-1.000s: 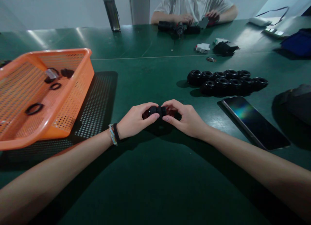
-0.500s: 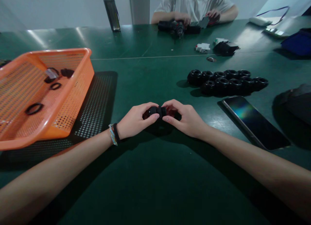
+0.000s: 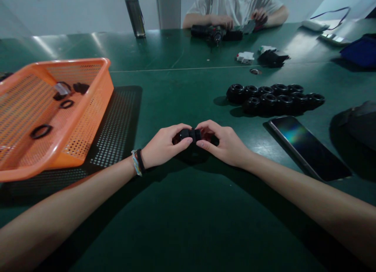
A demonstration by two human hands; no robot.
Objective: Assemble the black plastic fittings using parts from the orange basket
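Low over the green table (image 3: pixel 188 209), both hands hold one small black ringed fitting (image 3: pixel 194 135), lying sideways between them. My left hand (image 3: pixel 166 144) pinches its left end between thumb and fingers. My right hand (image 3: pixel 225 142) grips the right end the same way, fingertips close to those of the left. Much of the fitting is hidden by the fingers, so I cannot tell its exact kind. Beyond my right hand stand several glossy black round fittings (image 3: pixel 268 101), set close together in rows with open holes on top.
An orange mesh basket (image 3: pixel 96 103) with several black rings stands at left. At right lie a phone (image 3: pixel 308 146) and a dark bag-like thing (image 3: pixel 360 125). White and black parts (image 3: pixel 245 57), a power drill (image 3: pixel 216 33), a bottle (image 3: pixel 135 13) and a seated person (image 3: pixel 235 9) are farther back.
My hands and the black fitting show no visible movement. Across the table, the other person's hands have shifted slightly.
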